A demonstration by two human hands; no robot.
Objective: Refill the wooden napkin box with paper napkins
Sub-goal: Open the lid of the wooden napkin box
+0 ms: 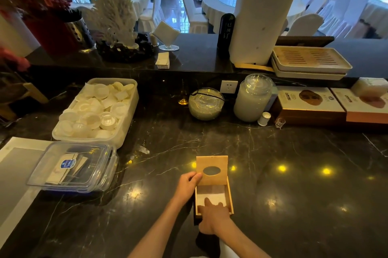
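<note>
The wooden napkin box sits on the dark marble counter near the front. Its sliding lid, with an oval slot, is pushed back so the near half of the box stands uncovered. My left hand grips the lid's left edge. My right hand reaches into the box, fingers spread and pressing down on white paper napkins lying inside. A tall wrapped pack of paper napkins stands on the raised back ledge.
A clear lidded plastic container lies at left on a white tray. Behind it is a white tub of small dishes. A glass bowl, a glass jar and flat boxes line the back.
</note>
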